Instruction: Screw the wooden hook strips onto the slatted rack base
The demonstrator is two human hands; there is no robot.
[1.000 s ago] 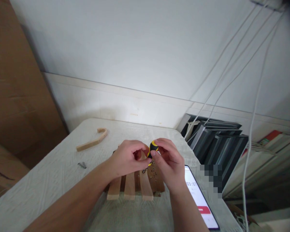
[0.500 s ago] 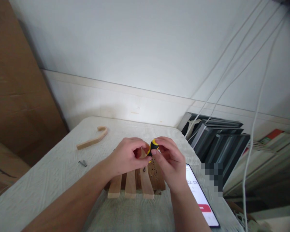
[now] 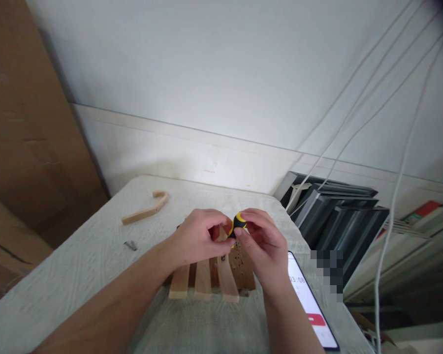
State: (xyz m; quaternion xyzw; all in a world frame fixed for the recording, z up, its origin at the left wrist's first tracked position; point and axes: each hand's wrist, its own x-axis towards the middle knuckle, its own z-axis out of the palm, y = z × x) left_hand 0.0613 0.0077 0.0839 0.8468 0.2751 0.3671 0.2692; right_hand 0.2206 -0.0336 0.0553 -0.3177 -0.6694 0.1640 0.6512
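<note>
A stubby screwdriver [image 3: 238, 222] with a black and yellow handle stands slightly tilted over the wood. My right hand [image 3: 268, 246] has its fingers and thumb closed round the upper handle. Lower down, my left hand [image 3: 201, 238] pinches the screwdriver near its bottom end; the tip is hidden. Beneath both hands lies a dark brown wooden board [image 3: 245, 275] with small holes. Three pale wooden strips lie across it: a left strip [image 3: 179, 282], a middle strip [image 3: 203, 280] and a right strip [image 3: 228, 280]. A dark screw or hole [image 3: 223, 257] shows in the right strip.
A pale hook-shaped wooden piece [image 3: 143, 214] and a few small screws [image 3: 131, 245] lie on the cloth-covered table [image 3: 92, 255] to the left. A phone [image 3: 310, 302] lies by my right forearm. Dark flat panels [image 3: 339, 221] lean beyond the right edge; white cables [image 3: 395, 196] hang there.
The whole view has shifted a little, so things sit slightly farther right. Both hands keep their hold on the screwdriver, with almost no change in their pose.
</note>
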